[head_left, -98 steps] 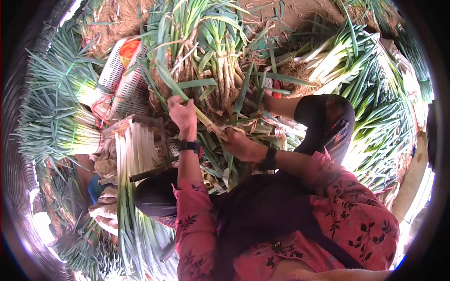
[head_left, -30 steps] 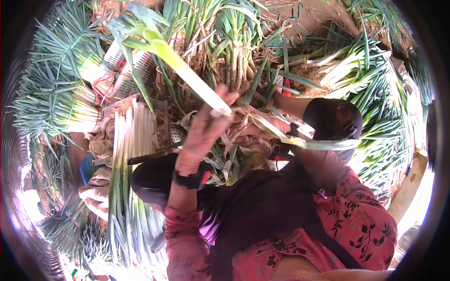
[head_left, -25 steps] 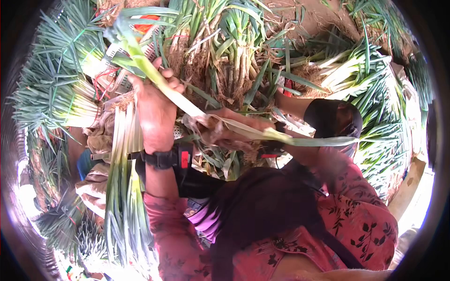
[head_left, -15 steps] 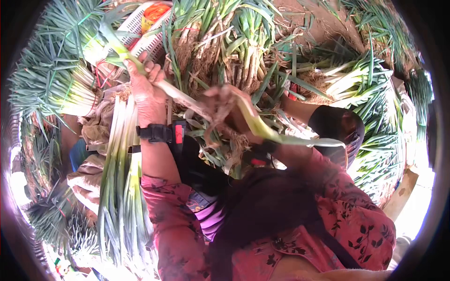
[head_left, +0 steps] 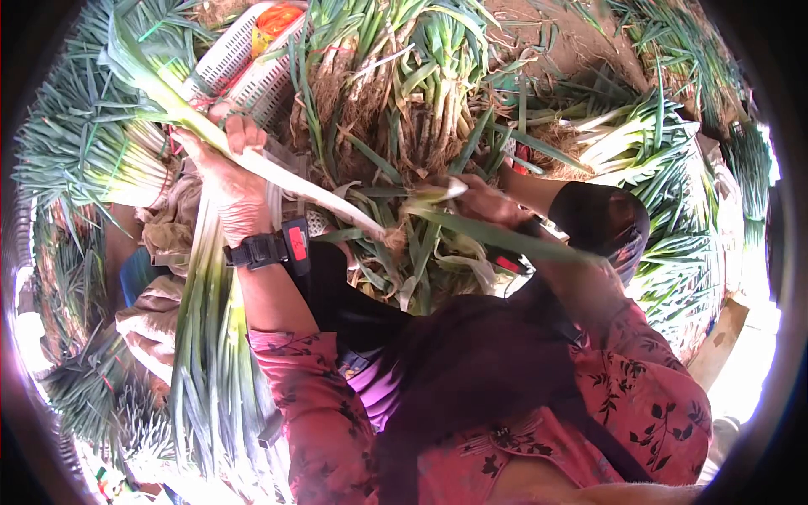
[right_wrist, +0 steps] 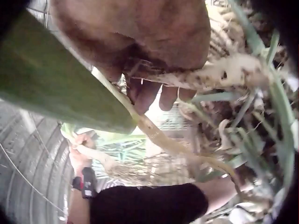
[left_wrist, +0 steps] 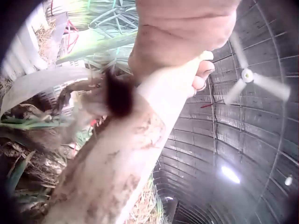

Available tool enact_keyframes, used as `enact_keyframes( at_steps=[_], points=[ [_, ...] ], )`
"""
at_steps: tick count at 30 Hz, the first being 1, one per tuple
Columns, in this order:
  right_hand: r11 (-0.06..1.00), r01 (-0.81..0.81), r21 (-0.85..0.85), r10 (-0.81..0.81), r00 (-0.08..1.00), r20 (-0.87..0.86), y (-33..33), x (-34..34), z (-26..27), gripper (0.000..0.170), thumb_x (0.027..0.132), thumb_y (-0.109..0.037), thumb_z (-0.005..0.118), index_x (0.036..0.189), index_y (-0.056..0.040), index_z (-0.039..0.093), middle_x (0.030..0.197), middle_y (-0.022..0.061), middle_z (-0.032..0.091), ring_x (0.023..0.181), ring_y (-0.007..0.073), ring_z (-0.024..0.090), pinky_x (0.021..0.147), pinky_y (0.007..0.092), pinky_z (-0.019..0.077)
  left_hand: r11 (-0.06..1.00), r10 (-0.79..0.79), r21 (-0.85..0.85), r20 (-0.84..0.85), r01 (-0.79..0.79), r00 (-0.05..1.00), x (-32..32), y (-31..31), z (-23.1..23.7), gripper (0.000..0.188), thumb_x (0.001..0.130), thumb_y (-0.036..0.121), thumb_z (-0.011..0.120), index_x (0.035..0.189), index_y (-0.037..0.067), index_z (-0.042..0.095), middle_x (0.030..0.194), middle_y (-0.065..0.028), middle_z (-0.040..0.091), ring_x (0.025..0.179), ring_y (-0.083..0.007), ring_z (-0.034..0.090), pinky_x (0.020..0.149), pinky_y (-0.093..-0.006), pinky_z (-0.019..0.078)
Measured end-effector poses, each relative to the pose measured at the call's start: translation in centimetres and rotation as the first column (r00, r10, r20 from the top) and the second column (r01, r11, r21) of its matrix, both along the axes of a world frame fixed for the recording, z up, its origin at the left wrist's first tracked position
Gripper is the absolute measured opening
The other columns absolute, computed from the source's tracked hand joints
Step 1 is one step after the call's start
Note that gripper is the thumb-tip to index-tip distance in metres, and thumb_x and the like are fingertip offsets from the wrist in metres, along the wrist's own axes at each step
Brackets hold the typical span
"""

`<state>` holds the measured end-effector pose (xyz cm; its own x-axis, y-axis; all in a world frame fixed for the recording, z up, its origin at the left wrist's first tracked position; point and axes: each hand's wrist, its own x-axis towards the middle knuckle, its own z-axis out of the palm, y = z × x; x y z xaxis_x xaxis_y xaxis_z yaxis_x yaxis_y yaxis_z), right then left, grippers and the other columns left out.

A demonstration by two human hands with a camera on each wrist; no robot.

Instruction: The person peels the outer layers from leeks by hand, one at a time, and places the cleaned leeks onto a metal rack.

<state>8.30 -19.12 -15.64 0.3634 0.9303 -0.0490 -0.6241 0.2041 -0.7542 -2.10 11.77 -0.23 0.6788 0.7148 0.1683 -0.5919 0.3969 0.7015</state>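
In the head view my left hand (head_left: 227, 172) grips a long leek (head_left: 311, 189) around its stalk, its green leaves up at the left and its root end low near the middle. The left wrist view has that hand (left_wrist: 182, 37) above the soil-marked white stalk (left_wrist: 126, 149). My right hand (head_left: 484, 202), right of the root end and apart from it, holds a stripped green leaf (head_left: 513, 240). In the right wrist view the fingers of this hand (right_wrist: 135, 42) curl round peeled outer layers (right_wrist: 219, 74).
Upright leeks with roots (head_left: 438, 109) stand ahead, beside a white basket (head_left: 261, 88). Tied bundles (head_left: 93, 168) lie left, a heap of leeks (head_left: 673, 227) right. Cleaned leeks (head_left: 210, 337) lie by my left arm. Loose leaves (head_left: 421, 261) cover the ground between my legs.
My left hand has moved left with the leek. My right hand has pulled away from the stalk to the right, with the leaf in its grasp; the root end is bared of hanging layers.
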Motion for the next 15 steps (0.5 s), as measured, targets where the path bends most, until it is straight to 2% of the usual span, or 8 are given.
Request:
enact_keyframes(
  at_steps=[3, 5, 6, 8, 10, 11, 13, 15],
  points=[
    [0.916, -0.394, -0.072, 0.400, 0.904, 0.149, 5.0, -0.5, 2.7, 0.046, 0.093, -0.019, 0.051, 0.133, 0.0018, 0.040, 0.122, 0.0136, 0.055, 0.111, 0.0206, 0.054, 0.098, 0.0336, 0.0424, 0.993, -0.104, 0.043, -0.085, 0.108, 0.991, -0.2, -1.1, -0.4, 0.061, 0.085, 0.066, 0.046, 0.084, 0.007, 0.059, 0.048, 0.0075, 0.029, 0.045, -0.0078, 0.026, 0.043, -0.0234, 0.0239],
    [0.852, -0.521, 0.061, 0.507, 0.847, 0.161, 7.6, -2.8, 3.8, 0.046, 0.092, -0.027, 0.055, 0.127, 0.0020, 0.045, 0.115, 0.0113, 0.057, 0.106, 0.0171, 0.055, 0.093, 0.0316, 0.0434, 0.972, -0.186, 0.126, -0.113, 0.200, 0.976, -0.5, -1.6, -0.6, 0.058, 0.090, 0.060, 0.045, 0.093, 0.004, 0.058, 0.048, 0.0076, 0.027, 0.043, -0.0066, 0.025, 0.041, -0.0222, 0.0238],
    [0.851, -0.521, 0.059, 0.508, 0.847, 0.154, 8.7, -3.2, 3.1, 0.046, 0.092, -0.027, 0.055, 0.127, 0.0020, 0.045, 0.115, 0.0113, 0.057, 0.106, 0.0171, 0.055, 0.093, 0.0316, 0.0434, 0.964, -0.182, 0.164, -0.160, 0.208, 0.970, -0.7, -2.1, -0.4, 0.056, 0.092, 0.056, 0.044, 0.097, 0.002, 0.058, 0.048, 0.0078, 0.027, 0.042, -0.0058, 0.024, 0.041, -0.0213, 0.0235],
    [0.808, -0.516, 0.283, 0.556, 0.827, -0.080, 10.5, -3.8, 0.4, 0.044, 0.092, -0.032, 0.056, 0.120, 0.0010, 0.050, 0.109, 0.0094, 0.059, 0.102, 0.0138, 0.055, 0.090, 0.0295, 0.0431, 0.954, -0.218, 0.173, -0.165, 0.245, 0.962, -0.8, -2.6, -0.3, 0.054, 0.094, 0.052, 0.043, 0.103, 0.001, 0.056, 0.049, 0.0080, 0.026, 0.042, -0.0050, 0.024, 0.040, -0.0206, 0.0232],
    [0.861, -0.467, 0.202, 0.476, 0.880, 0.009, 12.2, -3.7, -0.9, 0.049, 0.090, -0.041, 0.057, 0.116, -0.0005, 0.052, 0.106, 0.0072, 0.060, 0.096, 0.0121, 0.056, 0.086, 0.0281, 0.0450, 0.942, -0.253, 0.183, -0.170, 0.282, 0.952, -0.6, -3.1, -0.4, 0.052, 0.096, 0.048, 0.043, 0.108, -0.001, 0.054, 0.049, 0.0083, 0.026, 0.042, -0.0043, 0.024, 0.039, -0.0199, 0.0229],
    [0.812, -0.543, 0.213, 0.564, 0.824, -0.047, 13.2, -3.2, -1.3, 0.051, 0.091, -0.041, 0.057, 0.122, -0.0019, 0.048, 0.111, 0.0076, 0.058, 0.097, 0.0140, 0.058, 0.085, 0.0302, 0.0471, 0.922, -0.319, 0.182, -0.144, 0.342, 0.937, -0.5, -3.4, -0.4, 0.050, 0.097, 0.045, 0.043, 0.111, -0.002, 0.053, 0.049, 0.0084, 0.026, 0.041, -0.0037, 0.023, 0.039, -0.0193, 0.0230],
    [0.896, -0.444, 0.017, 0.429, 0.855, -0.293, 12.7, -4.8, 5.3, 0.049, 0.093, -0.046, 0.052, 0.118, -0.0045, 0.049, 0.105, 0.0061, 0.059, 0.081, 0.0116, 0.059, 0.071, 0.0280, 0.0516, 0.898, -0.401, 0.160, -0.085, 0.410, 0.912, -0.1, -3.9, -0.7, 0.047, 0.097, 0.038, 0.047, 0.114, -0.005, 0.052, 0.049, 0.0077, 0.029, 0.041, -0.0036, 0.024, 0.036, -0.0196, 0.0225],
    [0.912, -0.406, 0.057, 0.402, 0.862, -0.309, 13.4, -4.4, 6.2, 0.044, 0.093, -0.043, 0.052, 0.115, -0.0045, 0.050, 0.103, 0.0055, 0.059, 0.080, 0.0114, 0.059, 0.071, 0.0281, 0.0516, 0.864, -0.484, 0.142, -0.026, 0.483, 0.874, 0.2, -4.2, -0.9, 0.041, 0.098, 0.031, 0.044, 0.114, -0.006, 0.052, 0.049, 0.0072, 0.030, 0.040, -0.0039, 0.025, 0.036, -0.0193, 0.0235]
  ],
)
